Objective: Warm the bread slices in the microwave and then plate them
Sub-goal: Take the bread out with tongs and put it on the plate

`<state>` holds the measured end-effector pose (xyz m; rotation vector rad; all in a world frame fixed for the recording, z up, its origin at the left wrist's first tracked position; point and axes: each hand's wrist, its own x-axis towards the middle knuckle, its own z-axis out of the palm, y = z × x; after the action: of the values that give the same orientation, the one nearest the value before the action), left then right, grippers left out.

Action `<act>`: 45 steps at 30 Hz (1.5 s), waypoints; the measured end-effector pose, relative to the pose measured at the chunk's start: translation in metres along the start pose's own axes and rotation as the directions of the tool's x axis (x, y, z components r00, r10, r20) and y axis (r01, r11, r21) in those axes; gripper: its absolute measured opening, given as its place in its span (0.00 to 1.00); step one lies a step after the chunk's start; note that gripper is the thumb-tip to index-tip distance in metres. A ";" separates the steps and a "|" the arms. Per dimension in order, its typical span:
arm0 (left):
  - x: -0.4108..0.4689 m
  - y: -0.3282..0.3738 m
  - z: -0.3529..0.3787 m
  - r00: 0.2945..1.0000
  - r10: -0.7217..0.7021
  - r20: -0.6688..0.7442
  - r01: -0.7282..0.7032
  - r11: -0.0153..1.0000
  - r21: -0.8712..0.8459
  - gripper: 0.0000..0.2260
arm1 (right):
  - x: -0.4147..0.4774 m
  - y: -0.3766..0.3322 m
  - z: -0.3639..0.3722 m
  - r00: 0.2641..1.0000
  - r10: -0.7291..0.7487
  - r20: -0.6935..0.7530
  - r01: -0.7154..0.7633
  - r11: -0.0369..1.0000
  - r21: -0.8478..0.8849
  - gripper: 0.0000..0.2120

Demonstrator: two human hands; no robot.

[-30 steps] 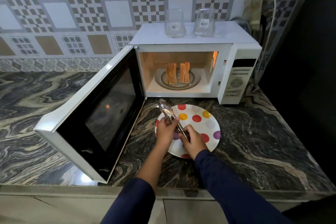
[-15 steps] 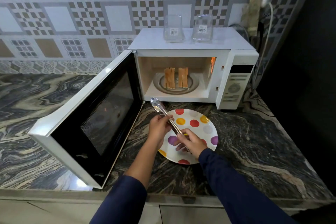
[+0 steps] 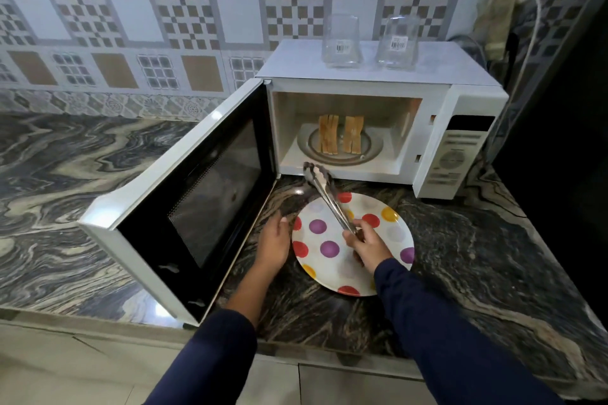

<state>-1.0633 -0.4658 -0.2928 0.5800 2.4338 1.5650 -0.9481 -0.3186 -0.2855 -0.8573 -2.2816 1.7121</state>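
A white microwave (image 3: 378, 89) stands on the counter with its door (image 3: 184, 204) swung wide to the left. Inside, bread slices (image 3: 340, 138) stand upright in two pairs on the glass turntable (image 3: 371, 154). A polka-dot plate (image 3: 391, 233) lies on the counter just in front of the microwave. My right hand (image 3: 370, 245) hovers over the plate and grips metal tongs (image 3: 324, 191), whose tips point at the microwave opening. My left hand (image 3: 274, 240) rests by the plate's left rim, fingers apart, holding nothing.
Two clear glass jars (image 3: 342, 43) stand on top of the microwave. A power cord (image 3: 529, 43) hangs at the right wall. The marbled counter (image 3: 65, 181) stretches left, and its front edge (image 3: 329, 355) runs below my arms. A dark surface rises at far right.
My left hand let go of the tongs and dropped to the plate's left rim. My right hand alone now holds them, with their tips lifted closer to the microwave opening.
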 end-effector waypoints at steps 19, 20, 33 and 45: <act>0.001 -0.059 -0.003 0.987 0.053 0.154 -0.148 0.686 0.712 0.23 | 0.117 -0.072 0.033 0.916 0.121 -0.382 -0.259 0.906 -0.335 0.27; 0.000 -0.059 -0.003 0.986 0.054 0.155 -0.150 0.687 0.711 0.23 | 0.122 -0.074 0.036 0.915 0.128 -0.382 -0.264 0.907 -0.329 0.28; 0.009 -0.067 -0.001 0.984 0.064 0.164 -0.162 0.693 0.703 0.33 | 0.175 -0.087 0.039 0.917 0.198 -0.345 -0.317 0.888 -0.333 0.23; 0.010 -0.069 0.000 0.984 0.073 0.163 -0.167 0.693 0.701 0.32 | 0.180 -0.080 0.037 0.917 0.140 -0.374 -0.303 0.855 -0.422 0.19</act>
<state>-1.0873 -0.4874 -0.3546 0.9332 2.8996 0.4989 -1.1404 -0.2684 -0.2608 -1.4365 -2.4575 0.9615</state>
